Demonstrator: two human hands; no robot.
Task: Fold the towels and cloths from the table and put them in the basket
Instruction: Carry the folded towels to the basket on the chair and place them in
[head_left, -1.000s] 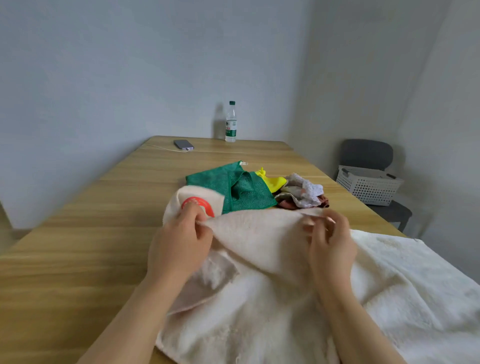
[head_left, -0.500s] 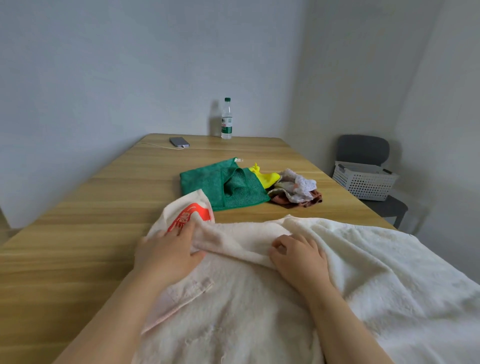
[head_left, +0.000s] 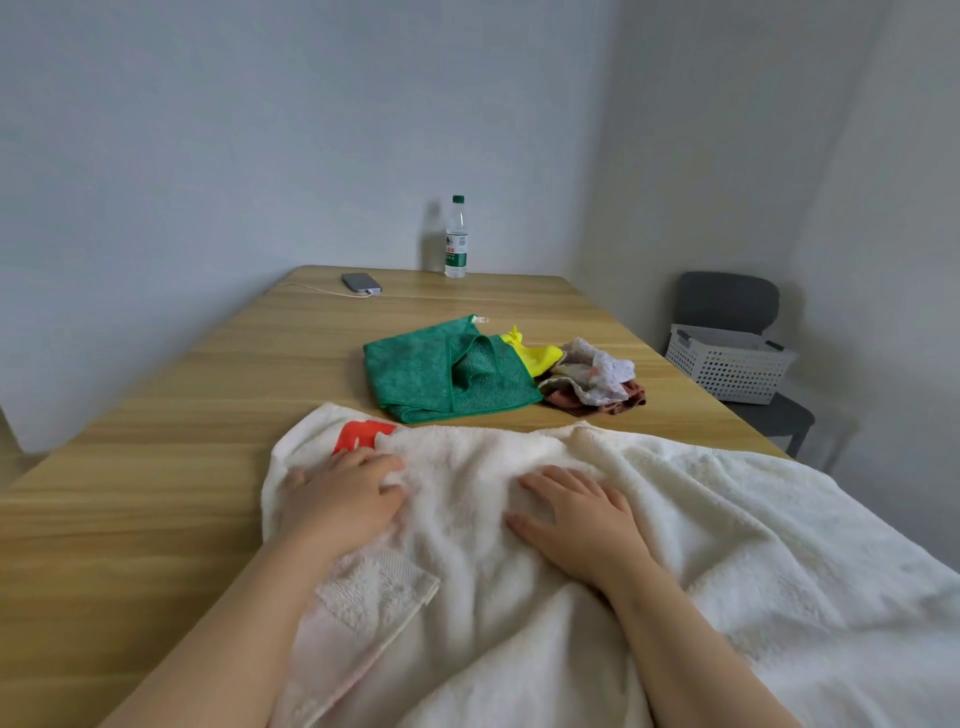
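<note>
A large white towel (head_left: 753, 545) with a red print lies spread over the near part of the wooden table (head_left: 182, 441) and hangs off its right edge. My left hand (head_left: 345, 496) rests flat on the towel just below the red print. My right hand (head_left: 576, 517) presses flat on the towel a little to the right, fingers spread. Beyond the towel lie a green cloth (head_left: 447, 371), a yellow cloth (head_left: 537, 356) and a crumpled pile of pale and reddish cloths (head_left: 597, 376). A white perforated basket (head_left: 730, 361) sits on a grey chair at the right.
A water bottle (head_left: 456, 239) stands at the table's far end, with a phone (head_left: 361, 283) on a cable to its left. The grey chair (head_left: 727, 301) stands beside the table's right edge, against the wall.
Both hands have let go of the towel's folded edge, laid it down and now lie flat on it. The towel covers more of the red print.
</note>
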